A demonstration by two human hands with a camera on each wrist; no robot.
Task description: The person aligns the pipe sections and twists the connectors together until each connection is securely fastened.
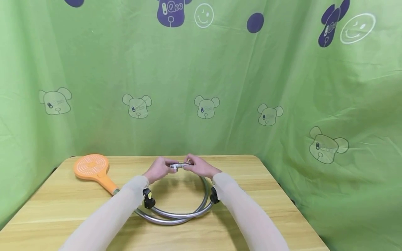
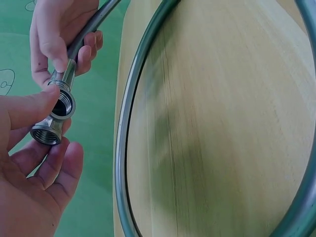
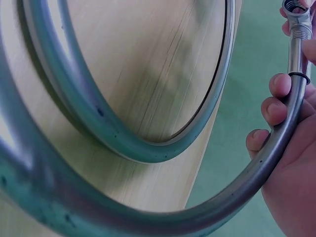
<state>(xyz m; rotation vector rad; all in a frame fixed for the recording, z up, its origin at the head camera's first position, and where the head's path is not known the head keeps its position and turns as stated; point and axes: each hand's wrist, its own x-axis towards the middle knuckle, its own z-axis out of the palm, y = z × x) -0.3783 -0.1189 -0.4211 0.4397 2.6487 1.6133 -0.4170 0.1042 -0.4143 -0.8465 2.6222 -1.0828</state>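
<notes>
In the head view both hands meet above the far part of the table. My left hand [image 1: 158,170] pinches a small chrome tee fitting [image 2: 53,122] between thumb and fingers; two of its threaded openings face the left wrist camera. My right hand [image 1: 201,167] holds the metal end sleeve [image 3: 296,59] of a grey shower hose [image 3: 276,148], its fingers curled round the hose just below. The sleeve lines up with the tee's threaded end, some thread showing between them. From there the hose loops down onto the table.
An orange shower head [image 1: 91,167] lies at the table's far left, its handle joined to the hose near the left forearm. Coils of hose rest on the wooden table [image 1: 267,209] between the forearms. A green printed curtain [image 1: 176,69] hangs behind and at both sides.
</notes>
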